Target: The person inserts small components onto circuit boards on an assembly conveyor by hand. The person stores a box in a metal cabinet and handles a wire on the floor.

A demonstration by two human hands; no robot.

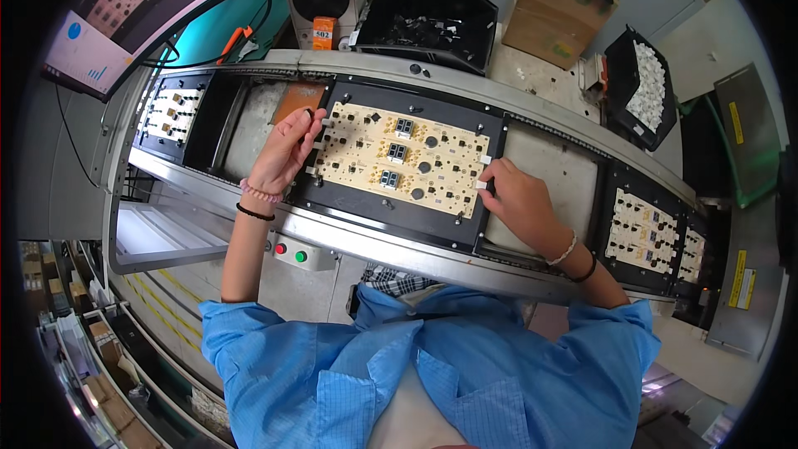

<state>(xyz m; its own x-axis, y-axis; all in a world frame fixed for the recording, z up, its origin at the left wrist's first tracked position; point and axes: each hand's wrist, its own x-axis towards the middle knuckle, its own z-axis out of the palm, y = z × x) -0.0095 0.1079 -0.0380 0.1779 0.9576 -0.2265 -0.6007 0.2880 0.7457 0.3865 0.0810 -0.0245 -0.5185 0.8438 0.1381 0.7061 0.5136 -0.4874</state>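
Observation:
In front of me a cream circuit board panel (453, 168) lies in a black carrier frame (357, 202) on the conveyor line. Black components, several round dark parts and three digit displays (397, 152) are mounted on it. My left hand (285, 148) is raised at the board's left edge, thumb and fingers closed on a small dark part (309, 113). At the right edge, my right hand (525, 206) pinches a small white connector (481, 185) against or just above the board; contact cannot be made out. Another white piece (485, 160) sits just beyond it.
A black bin of dark parts (426, 27) stands behind the line; a black bin of white parts (648, 87) is at far right. More loaded carriers sit left (173, 112) and right (642, 233). A button box (303, 256) hangs at the front; a monitor (96, 41) is upper left.

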